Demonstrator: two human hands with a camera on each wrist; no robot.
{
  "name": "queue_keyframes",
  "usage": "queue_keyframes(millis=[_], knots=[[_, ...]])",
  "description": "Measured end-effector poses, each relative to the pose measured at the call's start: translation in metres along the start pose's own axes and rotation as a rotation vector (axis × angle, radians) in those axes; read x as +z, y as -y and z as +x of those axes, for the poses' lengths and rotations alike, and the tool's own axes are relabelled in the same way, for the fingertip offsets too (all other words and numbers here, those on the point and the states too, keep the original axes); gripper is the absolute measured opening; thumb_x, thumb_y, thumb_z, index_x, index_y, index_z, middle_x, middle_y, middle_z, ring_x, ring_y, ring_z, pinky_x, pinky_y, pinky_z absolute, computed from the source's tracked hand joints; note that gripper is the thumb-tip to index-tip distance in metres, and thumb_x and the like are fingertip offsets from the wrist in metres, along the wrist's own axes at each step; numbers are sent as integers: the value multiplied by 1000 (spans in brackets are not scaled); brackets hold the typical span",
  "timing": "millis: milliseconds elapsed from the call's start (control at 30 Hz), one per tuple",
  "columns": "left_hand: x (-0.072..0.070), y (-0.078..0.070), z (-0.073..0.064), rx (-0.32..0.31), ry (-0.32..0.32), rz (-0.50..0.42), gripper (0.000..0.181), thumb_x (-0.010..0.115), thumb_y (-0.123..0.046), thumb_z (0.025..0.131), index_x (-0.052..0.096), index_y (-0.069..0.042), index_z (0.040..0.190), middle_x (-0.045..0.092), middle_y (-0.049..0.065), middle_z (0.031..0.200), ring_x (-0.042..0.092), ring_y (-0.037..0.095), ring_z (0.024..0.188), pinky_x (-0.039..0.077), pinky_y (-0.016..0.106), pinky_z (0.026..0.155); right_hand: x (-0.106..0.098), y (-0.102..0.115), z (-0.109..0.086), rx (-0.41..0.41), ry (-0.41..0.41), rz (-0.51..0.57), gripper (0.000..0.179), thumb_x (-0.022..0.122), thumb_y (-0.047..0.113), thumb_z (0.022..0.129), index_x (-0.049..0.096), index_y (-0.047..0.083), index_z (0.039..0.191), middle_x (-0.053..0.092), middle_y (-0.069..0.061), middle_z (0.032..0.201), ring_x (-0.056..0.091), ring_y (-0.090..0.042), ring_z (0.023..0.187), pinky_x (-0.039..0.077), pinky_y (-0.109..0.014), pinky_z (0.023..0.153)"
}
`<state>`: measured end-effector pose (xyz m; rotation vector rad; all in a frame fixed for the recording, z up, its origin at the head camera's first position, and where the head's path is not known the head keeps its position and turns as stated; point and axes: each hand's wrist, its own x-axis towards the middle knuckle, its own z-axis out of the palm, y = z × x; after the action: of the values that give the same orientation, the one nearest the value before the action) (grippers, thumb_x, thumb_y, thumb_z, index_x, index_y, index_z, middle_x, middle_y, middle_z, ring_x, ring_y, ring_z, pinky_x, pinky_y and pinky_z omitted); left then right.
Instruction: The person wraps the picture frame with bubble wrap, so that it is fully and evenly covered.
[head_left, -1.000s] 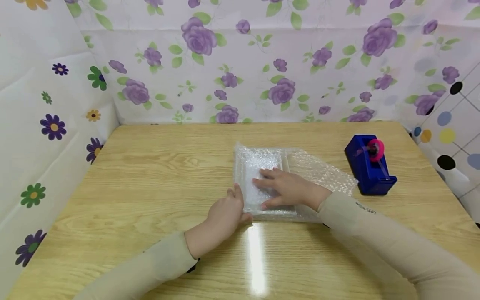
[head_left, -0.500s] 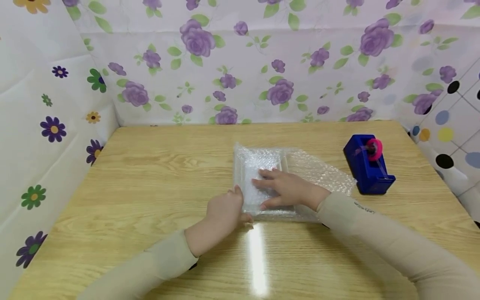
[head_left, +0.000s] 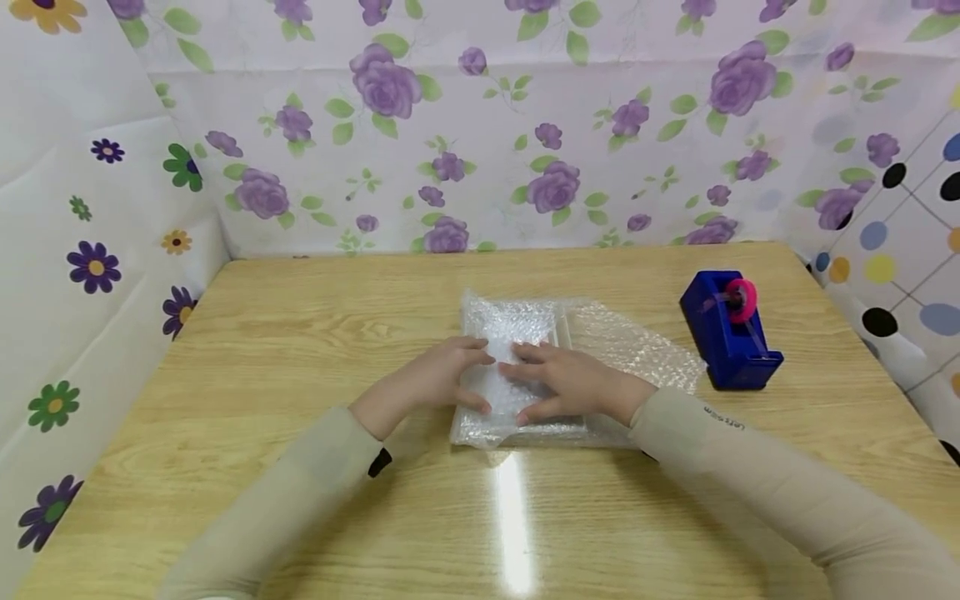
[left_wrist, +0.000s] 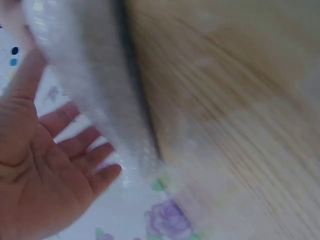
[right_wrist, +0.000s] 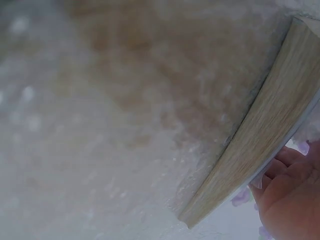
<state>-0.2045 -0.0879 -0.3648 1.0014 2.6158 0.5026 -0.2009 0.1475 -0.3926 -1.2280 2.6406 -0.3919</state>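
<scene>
A flat framed piece (head_left: 564, 327), with a wood-look edge (right_wrist: 255, 122) in the right wrist view, lies partly wrapped in clear bubble wrap (head_left: 637, 343) on the table. My right hand (head_left: 570, 382) rests on top of it with fingers spread. From the left, my left hand (head_left: 435, 375) reaches over the folded wrap, its fingertips at the surface beside the right fingers. In the left wrist view that left hand (left_wrist: 52, 165) has its fingers extended along the wrapped side (left_wrist: 100, 85). Neither hand grips anything. The frame's face is hidden under wrap and hands.
A blue tape dispenser (head_left: 727, 342) with a pink-cored roll (head_left: 742, 300) stands right of the loose wrap's end. The wood-grain table (head_left: 322, 317) meets a flowered cloth wall (head_left: 315, 125) at the back, with patterned side walls left and right.
My left hand has let go of the left edge and come up over the wrap, fingers now on top. The near left corner of wrap now lies visible. The right hand stays put.
</scene>
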Motion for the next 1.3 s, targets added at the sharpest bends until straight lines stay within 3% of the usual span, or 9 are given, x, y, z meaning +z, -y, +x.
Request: queue_keyframes(millis=[133,267,433,633,833,1067,1300], knots=[[6,9,8,12,79,-103,76,77,-38,75,49,-4,137,30,18,153,17,38,144,17,53,117,2,-1,0,25,19,19,81,61,60,82,40,15,145,28,-19,153,28,-41,139,28,-59,110],[7,11,12,14,118,-137,81,76,-38,76,42,-5,142,23,14,156,9,34,146,10,53,118,0,-3,0,94,42,59,90,61,64,79,33,13,148,25,-15,155,26,-40,140,28,-57,111],[6,13,13,60,140,-86,80,72,-39,79,39,-5,144,19,13,156,7,31,146,3,50,119,-2,-5,0,91,44,83,88,61,65,79,38,12,145,23,-13,156,25,-39,141,27,-57,111],[12,19,16,128,123,-46,81,69,-42,81,36,-7,146,20,12,156,13,30,146,3,53,118,-1,-7,-1,63,40,40,82,59,65,80,44,14,143,24,-10,156,26,-38,141,31,-58,109],[13,20,15,132,140,-16,81,67,-43,82,33,-10,148,16,11,157,10,29,146,1,53,118,-1,-8,-2,50,43,60,79,61,60,83,43,12,143,24,-12,156,27,-37,141,33,-58,108],[11,17,17,154,160,54,83,66,-45,82,33,-5,146,16,11,157,10,28,146,2,48,120,-4,-1,-2,76,39,31,78,62,58,82,44,11,142,28,-16,154,32,-39,138,37,-57,106],[9,14,18,142,165,68,83,66,-48,82,34,-6,146,19,9,157,13,26,146,5,44,120,-9,-5,-9,77,0,157,67,70,39,83,50,5,137,34,-20,150,31,-42,138,30,-58,109]])
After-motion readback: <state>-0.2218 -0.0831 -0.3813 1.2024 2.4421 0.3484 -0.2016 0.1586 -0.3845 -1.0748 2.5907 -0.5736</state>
